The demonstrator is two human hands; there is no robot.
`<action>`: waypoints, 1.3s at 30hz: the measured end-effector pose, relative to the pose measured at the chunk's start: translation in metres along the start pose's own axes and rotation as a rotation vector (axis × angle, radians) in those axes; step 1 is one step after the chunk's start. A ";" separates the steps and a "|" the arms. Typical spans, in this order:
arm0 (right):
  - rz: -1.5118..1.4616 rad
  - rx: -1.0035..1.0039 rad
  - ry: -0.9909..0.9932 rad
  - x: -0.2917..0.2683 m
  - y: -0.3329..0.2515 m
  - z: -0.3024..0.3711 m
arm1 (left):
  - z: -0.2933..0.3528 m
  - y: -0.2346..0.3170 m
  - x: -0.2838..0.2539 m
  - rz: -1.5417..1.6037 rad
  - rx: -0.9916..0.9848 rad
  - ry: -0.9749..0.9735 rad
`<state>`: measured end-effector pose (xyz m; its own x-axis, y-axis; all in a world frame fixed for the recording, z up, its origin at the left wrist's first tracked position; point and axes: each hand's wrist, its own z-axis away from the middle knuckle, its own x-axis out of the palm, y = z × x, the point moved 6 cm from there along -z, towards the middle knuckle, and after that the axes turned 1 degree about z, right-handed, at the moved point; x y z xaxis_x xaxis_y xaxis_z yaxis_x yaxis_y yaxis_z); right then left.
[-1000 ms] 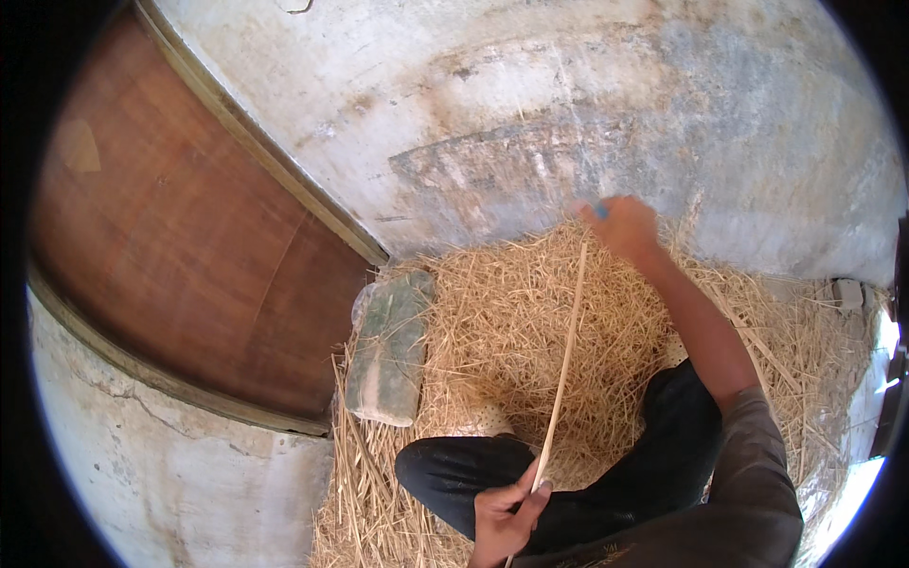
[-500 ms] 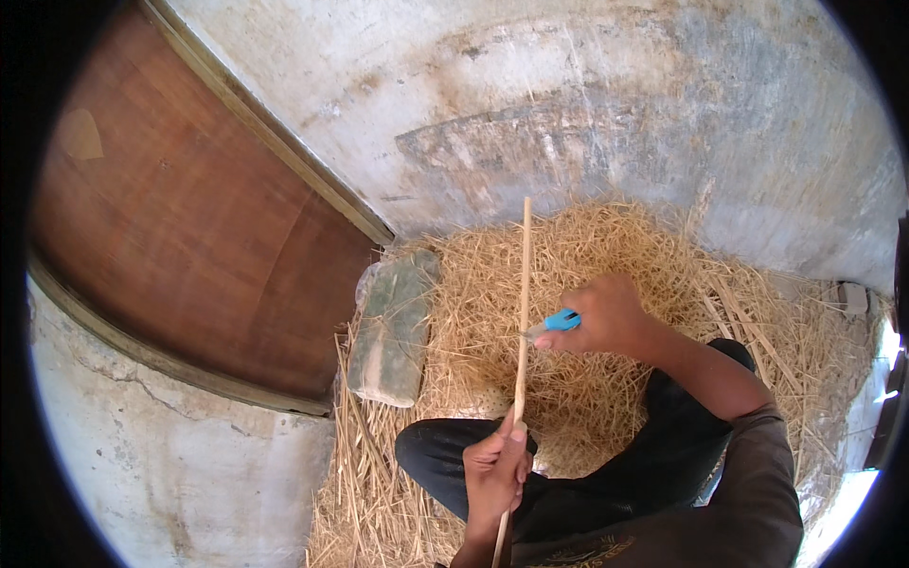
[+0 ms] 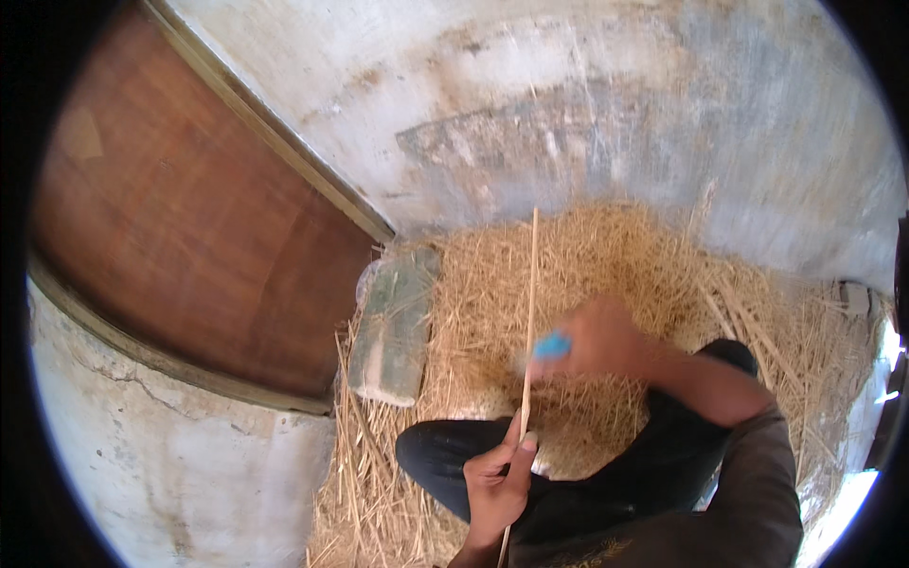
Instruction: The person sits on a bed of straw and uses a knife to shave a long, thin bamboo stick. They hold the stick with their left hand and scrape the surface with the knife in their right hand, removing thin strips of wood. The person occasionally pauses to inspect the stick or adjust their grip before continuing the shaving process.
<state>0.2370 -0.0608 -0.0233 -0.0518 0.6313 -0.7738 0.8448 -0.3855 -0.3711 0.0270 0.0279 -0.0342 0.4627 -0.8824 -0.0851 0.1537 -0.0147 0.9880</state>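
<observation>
A long, thin, pale wooden stick (image 3: 534,284) stands nearly upright in the picture, its far tip in front of the wall. Near its lower part my left hand (image 3: 499,481) is closed around it, thumb pressed along the side. My right hand (image 3: 601,339), smeared by motion, grips a utility knife with a blue handle (image 3: 552,346). The knife is at the right side of the stick, above my left hand. Its blade is too blurred to tell whether it touches the wood.
Straw-like shavings (image 3: 615,246) cover the floor around my crossed legs. A greenish stone slab (image 3: 393,327) lies to the left, beside a brown wooden door (image 3: 208,208). A stained wall (image 3: 568,114) rises ahead. A small grey block (image 3: 854,298) sits at the far right.
My right hand has moved slightly down along the stick with the knife, toward my left hand. The stick has shifted a little to the right and turned in my left hand.
</observation>
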 end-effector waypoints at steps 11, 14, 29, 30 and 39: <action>-0.036 -0.031 -0.118 0.021 -0.014 0.020 | 0.013 0.000 0.003 -0.102 0.078 -0.055; -0.003 -0.073 -0.085 0.010 -0.011 0.009 | 0.007 0.007 -0.003 -0.165 0.082 0.001; 0.074 -0.040 -0.016 0.014 0.006 0.001 | 0.005 0.005 -0.007 -0.199 0.208 0.006; 0.068 -0.066 -0.054 0.013 -0.002 0.004 | 0.007 0.003 -0.007 -0.181 0.174 0.004; 0.032 0.674 0.011 -0.026 0.145 -0.027 | 0.034 -0.031 -0.017 0.164 -0.181 -0.065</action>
<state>0.3755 -0.1155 -0.0430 -0.0242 0.6177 -0.7860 0.3283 -0.7378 -0.5898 -0.0155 0.0278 -0.0587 0.4383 -0.8945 0.0884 0.2378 0.2102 0.9483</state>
